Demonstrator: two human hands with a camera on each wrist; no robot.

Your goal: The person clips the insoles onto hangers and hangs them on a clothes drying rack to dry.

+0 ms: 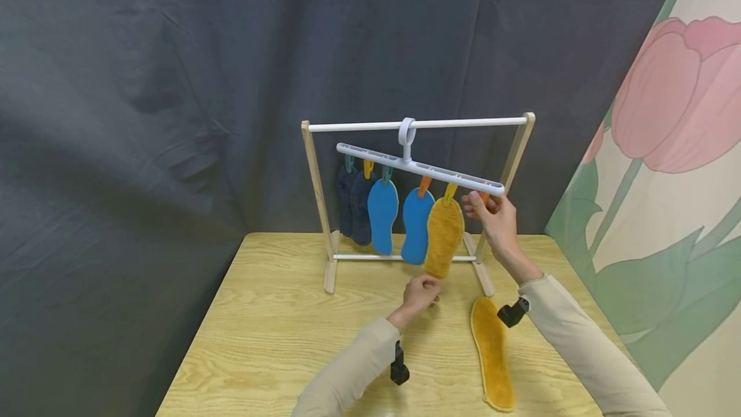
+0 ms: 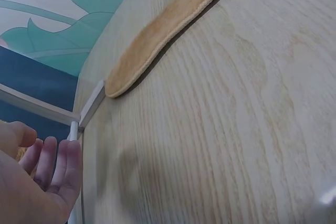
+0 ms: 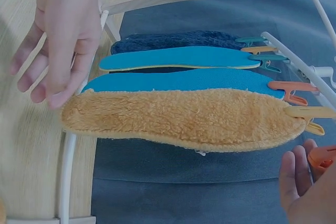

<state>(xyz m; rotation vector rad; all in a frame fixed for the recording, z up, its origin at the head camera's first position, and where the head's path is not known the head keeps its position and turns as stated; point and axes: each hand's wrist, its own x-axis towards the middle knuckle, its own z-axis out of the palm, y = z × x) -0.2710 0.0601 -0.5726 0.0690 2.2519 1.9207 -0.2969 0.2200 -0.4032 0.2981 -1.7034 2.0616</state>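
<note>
A light-grey bar hanger [image 1: 425, 167] hangs tilted, lower at its right end, with coloured clothespins along it. A yellow clothespin [image 3: 310, 112] grips the fuzzy mustard insole [image 1: 444, 237]. My left hand [image 1: 421, 291] is at that insole's lower tip, its fingers [image 2: 68, 169] loosely bent and thumb apart. At the hanger's right end, my right hand [image 1: 496, 221] pinches an orange clothespin [image 3: 323, 157], whose jaws are partly hidden. Two blue insoles [image 1: 383, 216] and two dark navy insoles [image 1: 361, 208] hang further left. Another mustard insole [image 1: 492, 356] lies on the table at the right.
The hanger hooks over the white top rail [image 1: 353, 127] of a wooden-legged rack [image 1: 317, 192], which stands on the wood-grain table [image 1: 260, 327]. Behind it hangs a dark grey cloth [image 1: 231, 82]. A tulip-painted wall [image 1: 666, 211] borders the right side.
</note>
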